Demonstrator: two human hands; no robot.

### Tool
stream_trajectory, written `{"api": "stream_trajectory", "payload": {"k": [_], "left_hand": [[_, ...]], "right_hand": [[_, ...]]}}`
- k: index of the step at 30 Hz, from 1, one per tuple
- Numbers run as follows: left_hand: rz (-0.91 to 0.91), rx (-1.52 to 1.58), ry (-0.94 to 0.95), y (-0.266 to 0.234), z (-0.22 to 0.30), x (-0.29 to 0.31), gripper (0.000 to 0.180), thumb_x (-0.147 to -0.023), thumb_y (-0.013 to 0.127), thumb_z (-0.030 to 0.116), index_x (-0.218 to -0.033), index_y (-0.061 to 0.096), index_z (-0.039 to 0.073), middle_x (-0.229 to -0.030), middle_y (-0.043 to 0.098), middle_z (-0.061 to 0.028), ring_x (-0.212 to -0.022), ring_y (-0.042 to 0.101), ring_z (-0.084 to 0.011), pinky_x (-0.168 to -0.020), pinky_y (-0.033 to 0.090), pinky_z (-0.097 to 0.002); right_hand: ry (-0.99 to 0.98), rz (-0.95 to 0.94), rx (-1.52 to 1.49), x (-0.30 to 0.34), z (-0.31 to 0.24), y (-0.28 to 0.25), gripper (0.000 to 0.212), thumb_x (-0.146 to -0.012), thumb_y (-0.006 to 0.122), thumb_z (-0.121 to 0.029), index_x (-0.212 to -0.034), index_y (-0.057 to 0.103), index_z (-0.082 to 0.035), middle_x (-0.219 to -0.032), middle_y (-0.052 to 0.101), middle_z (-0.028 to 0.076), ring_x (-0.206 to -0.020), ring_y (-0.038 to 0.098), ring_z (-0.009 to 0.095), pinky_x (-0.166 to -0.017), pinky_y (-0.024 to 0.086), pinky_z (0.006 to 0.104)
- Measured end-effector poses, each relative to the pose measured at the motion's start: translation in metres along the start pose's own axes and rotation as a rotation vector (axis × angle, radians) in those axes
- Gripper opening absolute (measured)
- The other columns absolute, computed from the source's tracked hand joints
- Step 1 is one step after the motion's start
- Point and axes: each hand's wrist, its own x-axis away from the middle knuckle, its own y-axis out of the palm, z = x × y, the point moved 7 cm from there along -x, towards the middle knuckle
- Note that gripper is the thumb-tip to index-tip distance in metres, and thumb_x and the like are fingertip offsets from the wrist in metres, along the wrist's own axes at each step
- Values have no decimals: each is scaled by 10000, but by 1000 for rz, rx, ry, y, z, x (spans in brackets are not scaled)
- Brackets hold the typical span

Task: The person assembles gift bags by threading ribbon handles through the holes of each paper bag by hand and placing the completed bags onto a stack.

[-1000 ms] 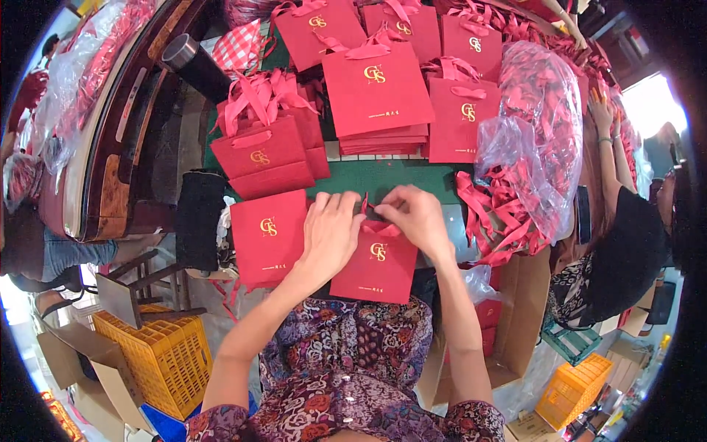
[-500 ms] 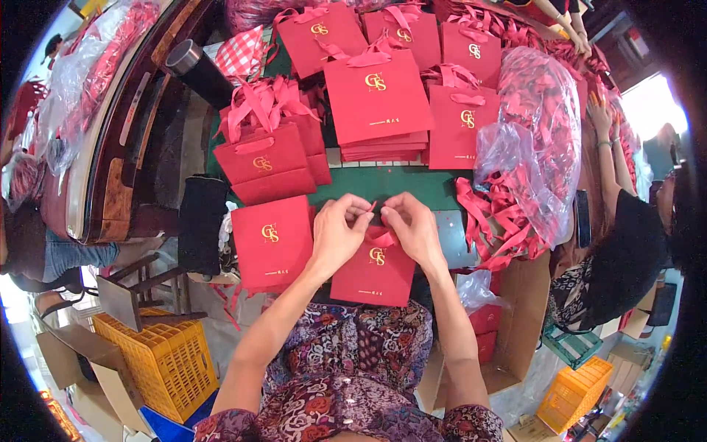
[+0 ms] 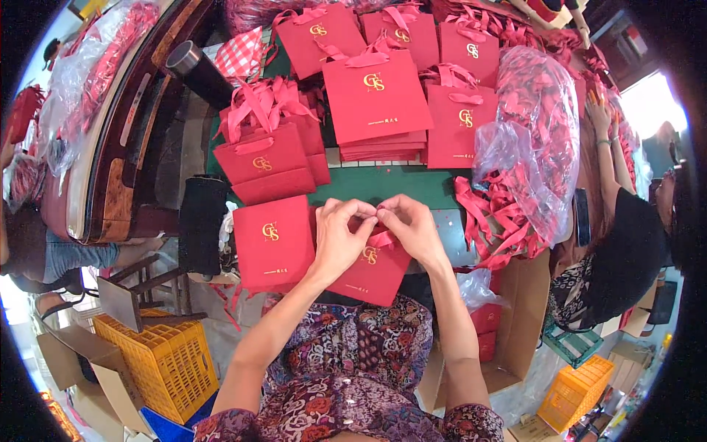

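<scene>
A: ok so where's the bag sitting compared to the hands?

B: The red paper bag is right under them, on the person's side. The left hand comes over its upper left part and the wrist hides a chunk of it. The right hand is at the upper right corner. The whole bag sits at a slant, lower edge over the lap.

A: And the fingers, loose or gripping?

B: Both pinching, thumb to forefinger, tips meeting just above the bag's top edge. Looks like a tiny bit of red ribbon is caught there, but the fingertips cover most of it, so I can't tell which hand has how much. The rest of the ribbon dips across the bag front below the knuckles.

A: Anything close by?

B: Yeah, a flat bag just left of the left hand. Can't tell if the two bags touch, the wrist's in the way. Green mat beyond the hands, then a stack of bags farther back. Over to the right there's a heap of loose ribbons, spilling beside a clear plastic sack stuffed with more.
</scene>
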Motion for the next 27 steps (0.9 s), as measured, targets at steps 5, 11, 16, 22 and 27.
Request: {"api": "stream_trajectory", "payload": {"k": [5, 11, 16, 22, 27], "left_hand": [[75, 37, 154, -11, 3, 4, 297, -907, 697, 152, -1181, 646, 48, -1174, 645, -138, -1094, 603, -316, -962, 474, -392], [-469, 134, -122, 8, -1, 21, 751, -845, 794, 290, -1426, 400, 23, -1302, 611, -256, -1206, 618, -372, -996, 492, -437], [-415, 152, -39, -3, 13, 38, 597, -819, 788, 171, -1275, 420, 57, -1029, 701, -244, -991, 669, -439, -798, 542, -488], [-484, 118, -86, -10, 3, 62, 575, -824, 786, 187, -1253, 434, 38, -1026, 703, -240, -993, 666, -437, -803, 536, -484], [-461, 57, -41, -15, 8, 63, 599, -834, 779, 203, -1288, 429, 30, -1062, 692, -252, -1022, 657, -440, -819, 535, -479]], "right_hand": [[75, 76, -205, 9, -2, -26, 140, -968, 660, -148, -991, 657, -10, -868, 668, 0, -809, 609, 60, -731, 485, 221], [72, 167, -367, 17, 10, -48, 139, -963, 664, -166, -947, 669, -28, -842, 650, -26, -738, 563, 44, -688, 441, 209], [75, 274, -250, 15, 9, -62, 134, -962, 653, -188, -917, 668, -63, -765, 598, -64, -675, 503, 24, -639, 395, 205], [14, 381, -178, 4, 27, -74, 141, -938, 691, -163, -941, 670, -24, -777, 641, -34, -672, 565, 43, -613, 445, 213], [48, 390, -58, 9, 28, -74, 161, -938, 696, -162, -952, 677, -3, -808, 669, -15, -713, 591, 42, -632, 468, 217]]}}
